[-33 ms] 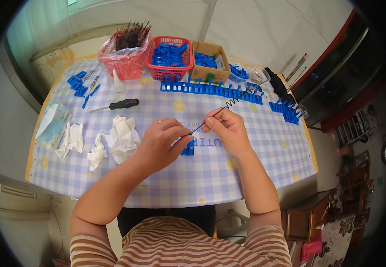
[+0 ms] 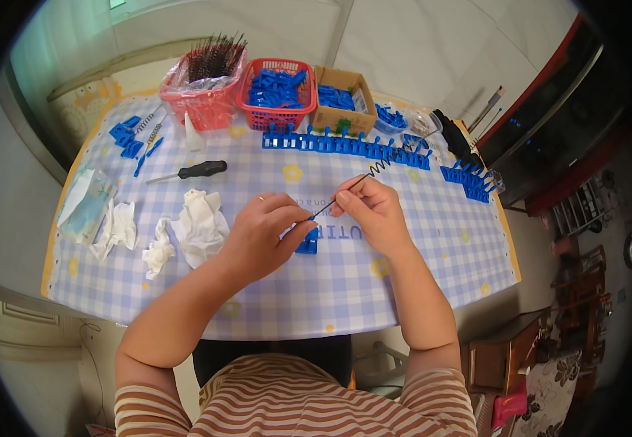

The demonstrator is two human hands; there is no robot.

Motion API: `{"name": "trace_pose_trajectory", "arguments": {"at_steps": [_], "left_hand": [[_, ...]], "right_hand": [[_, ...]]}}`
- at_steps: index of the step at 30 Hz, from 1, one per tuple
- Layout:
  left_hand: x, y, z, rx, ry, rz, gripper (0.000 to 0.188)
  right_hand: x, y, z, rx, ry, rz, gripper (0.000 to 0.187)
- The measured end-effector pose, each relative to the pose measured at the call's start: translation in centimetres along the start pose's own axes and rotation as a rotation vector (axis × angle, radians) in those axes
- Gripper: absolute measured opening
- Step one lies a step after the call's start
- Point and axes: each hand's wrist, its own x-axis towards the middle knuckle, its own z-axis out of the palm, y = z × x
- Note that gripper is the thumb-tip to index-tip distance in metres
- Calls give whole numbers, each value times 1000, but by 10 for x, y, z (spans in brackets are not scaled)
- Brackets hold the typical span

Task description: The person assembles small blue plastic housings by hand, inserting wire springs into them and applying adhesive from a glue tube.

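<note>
Bent inward over the table, the left hand (image 2: 263,231) pinches a blue plastic piece (image 2: 307,244) right in front of the person; the right hand (image 2: 373,217) grips a black coiled wire (image 2: 375,170), its tip at that piece. A checked tablecloth (image 2: 316,302) lies beneath, a pale wall (image 2: 272,36) beyond. Since a moment ago, I notice nothing shifting.

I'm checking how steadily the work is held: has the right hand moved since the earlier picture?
No. Judged against the yellow flower printed left of it, the right hand, pinching the black wire, shows no visible shift in any direction.
</note>
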Motion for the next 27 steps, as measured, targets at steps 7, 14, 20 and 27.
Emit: {"name": "trace_pose_trajectory", "arguments": {"at_steps": [7, 14, 20, 27], "left_hand": [[2, 3, -2, -53, -33, -63, 15], [2, 8, 1, -238, -19, -159, 19], [0, 1, 1, -436, -89, -323, 15], [-1, 3, -2, -635, -217, -522, 19]], "right_hand": [[0, 1, 2, -26, -8, -39, 13], [-2, -4, 4, -52, -26, -15, 16], [-1, 0, 2, -124, -73, -13, 14], [-2, 5, 3, -109, -47, -25, 13]]}}
